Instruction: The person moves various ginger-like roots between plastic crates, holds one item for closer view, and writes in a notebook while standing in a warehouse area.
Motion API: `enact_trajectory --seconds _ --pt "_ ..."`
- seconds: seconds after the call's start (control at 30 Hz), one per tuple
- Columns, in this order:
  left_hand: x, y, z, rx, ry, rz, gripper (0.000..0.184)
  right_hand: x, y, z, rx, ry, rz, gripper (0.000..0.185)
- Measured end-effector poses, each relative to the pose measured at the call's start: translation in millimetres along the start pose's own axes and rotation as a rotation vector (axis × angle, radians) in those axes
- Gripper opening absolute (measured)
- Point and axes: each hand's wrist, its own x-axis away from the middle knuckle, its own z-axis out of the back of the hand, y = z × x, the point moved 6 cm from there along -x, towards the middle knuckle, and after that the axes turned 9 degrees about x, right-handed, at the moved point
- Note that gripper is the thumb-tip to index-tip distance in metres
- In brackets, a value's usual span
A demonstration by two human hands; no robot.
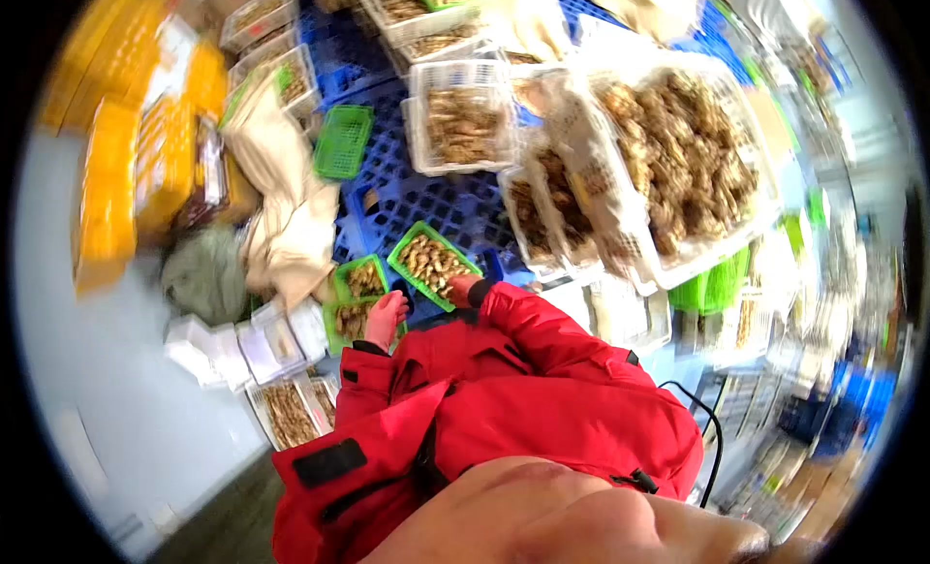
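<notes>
Touching the near end of a filled green basket [452,245], right hand [460,290] shows unclear grip; left hand [387,314] curls beside smaller basket [340,285], grasp indeterminable.

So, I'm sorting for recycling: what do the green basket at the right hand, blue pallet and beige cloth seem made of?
Green basket: probably plastic, satin, evenly coloured. Blue pallet: likely moulded plastic, smooth-looking, regular open grid. Beige cloth: matt fabric, judging by soft folds; weave too blurred to tell.
</notes>
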Motion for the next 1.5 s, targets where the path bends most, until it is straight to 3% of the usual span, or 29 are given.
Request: enact_trajectory --seconds 0.03,0.07,0.1,0.13,0.2,0.23,0.27,0.33,0.37,0.4,0.43,0.57,0.67,0.7,0.83,0.9,0.97,1.0,1.03,1.07,1.1,1.13,1.17,1.2,1.23,1.3,1.33,1.43,1.5 --pt "-14.6 21.9 -3.8 -0.07 -0.019 0.026 0.036 0.9 -7.6 4.0 -0.024 0.034 0.111 0.016" --pt "-12.9 53.9 -21.5 -0.088 -0.06 0.027 0.036 -3.5 -9.4 -14.1 -0.295 -0.042 0.124 0.018" --pt "-34.1 26.1 -78.4 -0.145 -0.129 0.059 0.041 -3.8 -90.4 11.3 0.276 0.106 0.455 0.016" --pt "-115.8 120.7 -93.6 -0.249 -0.235 -0.102 0.044 3.6 -168.3 30.9 0.843 0.458 0.695 0.014" --pt "-112.7 121.9 -78.6 -0.295 -0.303 -0.052 0.047 -32.1 -151.8 6.7 0.127 0.334 0.772 0.017" --pt "-113.4 86.6 -105.5 -0.322 -0.329 0.016 0.044 8.9 -130.4 -4.5 -0.192 0.31 0.792 0.021" --pt "-107.2 69.2 -123.6 -0.686 -0.483 -0.181 0.044 58.4 -105.6 -62.8 -0.082 0.76 0.83 0.032" --pt "-130.3 30.6 -145.9 -0.34 -0.547 0.203 0.038 78.5 -105.8 -104.7 0.048 0.505 1.137 0.035" --pt "-136.8 17.2 -152.6 -0.382 -0.466 0.252 0.034 83.3 -104.1 -117.9 0.213 0.38 1.319 0.036" --pt "-106.6 9.6 -179.1 -0.342 -0.581 0.326 0.033 87.9 -91.1 -130.1 0.04 0.429 1.417 0.034" --pt "-84.1 11.1 -200.0 -0.314 -0.65 0.374 0.032 84.4 -90.2 -135.0 -0.149 0.41 1.494 0.032" --pt "-46.7 -32.4 -234.2 -0.462 -0.674 0.357 0.023 129.8 -42.1 -135.3 -0.254 0.279 1.729 0.034" --pt "-56.0 -91.2 -240.8 -0.651 -0.666 0.523 0.021 154.0 8.4 -103.5 -0.465 0.338 1.775 0.03" --pt "-38.9 -117.9 -248.1 -0.698 -0.745 0.498 0.018 167.9 33.7 -92.9 -0.509 0.351 1.798 0.029" --pt "34.5 -199.4 -261.5 -0.756 -0.655 0.61 0.015 200.0 113.3 -70.2 -0.589 0.272 1.767 0.025" --pt "42.5 -226.0 -251.6 -0.868 -0.671 0.603 0.014 207.9 144.4 -57.1 -0.448 0.324 1.898 0.028" --pt "39.2 -261.6 -248.6 -0.824 -0.735 0.784 0.018 224.6 175.5 -53.6 -0.307 0.3 1.96 0.027" --pt "52.2 -271.1 -251.6 -0.943 -0.768 0.685 0.024 226.0 185.2 -48.7 -0.716 0.154 1.845 0.028" --pt "52.0 -283.4 -252.3 -0.92 -0.851 0.758 0.026 236.6 202.7 -48.6 -0.582 0.305 1.898 0.028" --pt "28.1 -302.4 -253.4 -1.125 -1.164 0.477 0.033 244.7 214.9 -44.9 -0.662 0.231 1.885 0.029" --pt "25.1 -312.4 -251.2 -1.193 -1.223 0.396 0.035 249.3 223.6 -41.5 -0.743 0.155 1.864 0.03" --pt "42.6 -319.3 -256.8 -1.26 -1.278 0.311 0.037 258.2 237.1 -44.7 -0.587 0.182 1.924 0.031" --pt "54.5 -326.4 -257.3 -1.19 -1.113 0.462 0.032 267.8 252.7 -49.0 -0.431 0.203 1.988 0.032" --pt "92.7 -332.2 -267.2 -1.111 -0.955 0.609 0.027 279.3 266.5 -60.9 -0.713 0.425 1.825 0.032" --pt "113.9 -342.9 -267.9 -1.026 -0.802 0.745 0.023 282.1 278.1 -56.3 -0.592 0.295 1.982 0.033" --pt "123.1 -365.8 -269.6 -1.186 -0.854 0.618 0.021 286.5 302.2 -51.6 -0.597 0.292 2.073 0.03" --pt "127.0 -376.4 -266.3 -1.181 -0.833 0.71 0.021 285.9 315.3 -42.9 -0.684 0.321 2.021 0.032" --pt "144.0 -406.7 -263.7 -1.273 -0.89 0.742 0.023 288.0 345.6 -35.4 -0.636 0.268 2.217 0.032" --pt "148.1 -421.0 -259.5 -1.365 -0.89 0.782 0.023 285.6 362.8 -25.8 -0.621 0.448 2.242 0.032"
